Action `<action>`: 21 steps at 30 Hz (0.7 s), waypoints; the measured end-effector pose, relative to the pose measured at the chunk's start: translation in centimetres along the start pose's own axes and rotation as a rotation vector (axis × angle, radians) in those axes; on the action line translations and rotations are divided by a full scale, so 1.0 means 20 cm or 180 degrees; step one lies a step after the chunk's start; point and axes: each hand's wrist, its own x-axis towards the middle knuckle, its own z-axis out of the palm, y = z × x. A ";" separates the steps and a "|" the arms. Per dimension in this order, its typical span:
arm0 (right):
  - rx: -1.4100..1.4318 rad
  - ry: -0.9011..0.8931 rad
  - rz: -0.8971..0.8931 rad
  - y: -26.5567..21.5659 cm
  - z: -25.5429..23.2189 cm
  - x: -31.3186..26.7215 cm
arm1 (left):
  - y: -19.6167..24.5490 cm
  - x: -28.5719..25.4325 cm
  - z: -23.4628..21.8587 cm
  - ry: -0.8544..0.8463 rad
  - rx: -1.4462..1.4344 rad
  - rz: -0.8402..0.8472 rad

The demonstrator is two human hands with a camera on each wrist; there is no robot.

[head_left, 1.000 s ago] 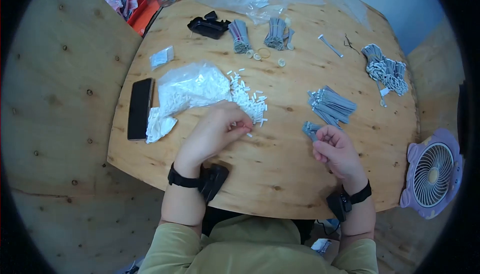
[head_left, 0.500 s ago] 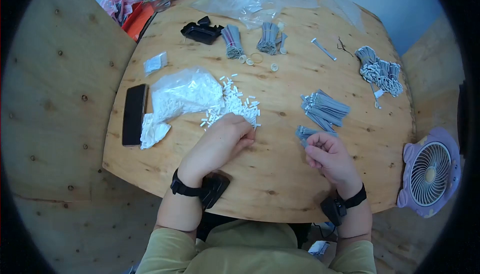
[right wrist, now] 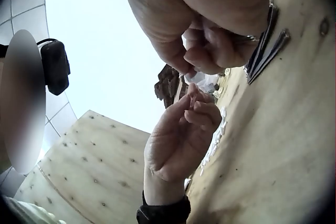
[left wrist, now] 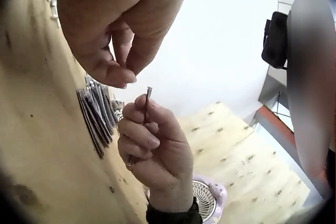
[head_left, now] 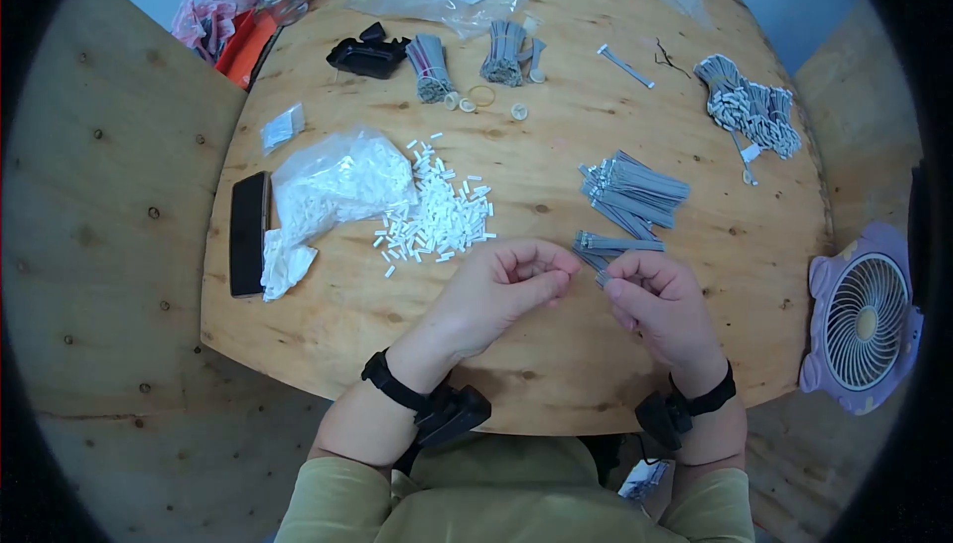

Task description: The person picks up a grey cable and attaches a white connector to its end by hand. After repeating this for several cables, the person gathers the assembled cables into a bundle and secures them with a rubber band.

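My left hand (head_left: 501, 295) is raised over the table with thumb and fingertips pinched together; the small white plastic piece between them is almost wholly hidden. Facing it, my right hand (head_left: 663, 307) pinches a thin grey flat cable (left wrist: 148, 95), whose metal-tipped end stands up past the fingertips in the left wrist view. The two hands' fingertips are close but apart. Just beyond the right hand lie a few grey cables (head_left: 620, 243), and a larger bunch of the same cables (head_left: 640, 191) lies behind them. Loose white plastic pieces (head_left: 442, 210) are heaped beyond the left hand.
A clear bag of white pieces (head_left: 342, 176) and a phone (head_left: 248, 235) lie at the left. Tied grey cable bundles (head_left: 429, 67) and a black holder (head_left: 369, 55) are farther back. White-ended cable bundles (head_left: 749, 106) lie far right, above a purple fan (head_left: 864, 320).
My left hand has left the heap of white pieces and moved right, close to the right hand. The right hand keeps its hold on the cable, nearly in place.
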 end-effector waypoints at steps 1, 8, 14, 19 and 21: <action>-0.0053 -0.0006 0.0015 0.00 0.00 0.00 | 0.00 0.00 0.01 0.0015 -0.0043 -0.0060; -0.0177 -0.0026 0.0060 -0.02 0.02 0.00 | -0.04 0.00 0.01 0.0099 -0.0075 -0.0008; -0.0238 -0.0152 -0.0035 -0.02 0.02 0.00 | -0.04 -0.01 0.00 -0.0084 -0.0411 -0.0147; -0.0315 -0.0280 -0.0133 -0.01 0.03 0.00 | 0.00 -0.02 0.02 -0.0021 -0.0394 -0.0519; -0.0434 -0.0327 -0.0184 0.00 0.02 0.00 | 0.01 -0.02 0.01 -0.0026 -0.0466 -0.0657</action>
